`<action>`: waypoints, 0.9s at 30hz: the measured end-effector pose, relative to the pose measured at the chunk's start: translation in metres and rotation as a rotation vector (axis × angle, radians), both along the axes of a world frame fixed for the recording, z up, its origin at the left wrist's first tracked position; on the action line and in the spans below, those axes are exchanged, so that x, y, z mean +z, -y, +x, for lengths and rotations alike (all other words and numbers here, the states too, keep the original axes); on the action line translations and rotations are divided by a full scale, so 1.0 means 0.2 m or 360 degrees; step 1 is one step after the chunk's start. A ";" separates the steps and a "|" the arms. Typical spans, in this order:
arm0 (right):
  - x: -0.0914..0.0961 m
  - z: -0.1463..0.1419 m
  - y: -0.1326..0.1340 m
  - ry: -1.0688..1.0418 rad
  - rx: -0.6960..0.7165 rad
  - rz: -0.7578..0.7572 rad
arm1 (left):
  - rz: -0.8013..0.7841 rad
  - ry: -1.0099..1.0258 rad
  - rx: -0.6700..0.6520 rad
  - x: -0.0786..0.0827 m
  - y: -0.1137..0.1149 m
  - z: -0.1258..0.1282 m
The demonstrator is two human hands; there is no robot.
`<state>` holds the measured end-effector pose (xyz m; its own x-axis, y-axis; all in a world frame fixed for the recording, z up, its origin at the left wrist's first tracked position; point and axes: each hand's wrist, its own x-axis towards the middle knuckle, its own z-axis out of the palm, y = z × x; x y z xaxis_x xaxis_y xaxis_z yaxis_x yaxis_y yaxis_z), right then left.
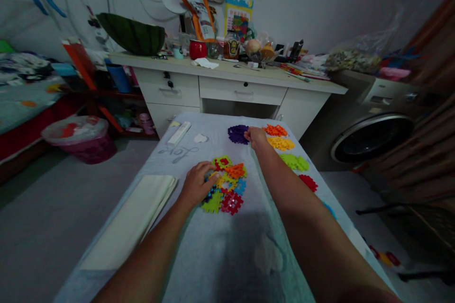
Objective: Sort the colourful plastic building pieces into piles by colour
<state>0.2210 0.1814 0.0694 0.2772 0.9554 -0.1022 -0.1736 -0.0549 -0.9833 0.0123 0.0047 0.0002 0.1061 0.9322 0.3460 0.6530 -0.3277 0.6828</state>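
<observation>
On the cloth-covered table, a cluster of multicoloured interlocking plastic pieces lies in the middle, in red, yellow, green, blue and orange. My left hand grips the cluster's left edge, thumb and fingers bent over it. Farther back is a pile of dark purple pieces. My right hand reaches to the right edge of that pile with its fingers pinched together; what is between them is too small to make out. Along the table's right side lie orange pieces, yellow pieces, green pieces, red pieces and blue pieces, partly behind my right forearm.
A folded pale cloth and a white oblong object lie on the table's left. Beyond its far edge stands a white desk with jars and a watermelon-patterned object. A washing machine is right, a lined bin left.
</observation>
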 end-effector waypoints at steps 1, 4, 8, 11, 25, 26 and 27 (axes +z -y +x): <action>0.00 0.01 0.03 0.0001 -0.0016 -0.0033 | 0.0002 -0.0004 -0.0002 0.00 0.00 0.00; -0.01 0.02 0.16 -0.0001 -0.0020 -0.0136 | 0.0017 -0.0025 -0.0013 0.01 0.00 0.00; -0.05 0.05 0.38 0.0128 0.0303 -0.0088 | 0.0021 -0.0080 -0.0024 0.01 0.00 0.01; -0.10 0.08 0.52 0.0563 0.0519 0.0023 | 0.0016 -0.0114 -0.0028 0.01 0.01 0.01; -0.21 0.16 0.66 0.1739 0.1032 0.0493 | -0.0003 -0.0176 -0.0053 0.01 0.01 0.00; -0.21 0.17 0.66 0.1703 0.1007 0.0510 | -0.0006 -0.0178 -0.0054 0.02 0.01 0.00; -0.22 0.17 0.66 0.1667 0.0982 0.0526 | -0.0011 -0.0180 -0.0054 0.02 0.01 0.00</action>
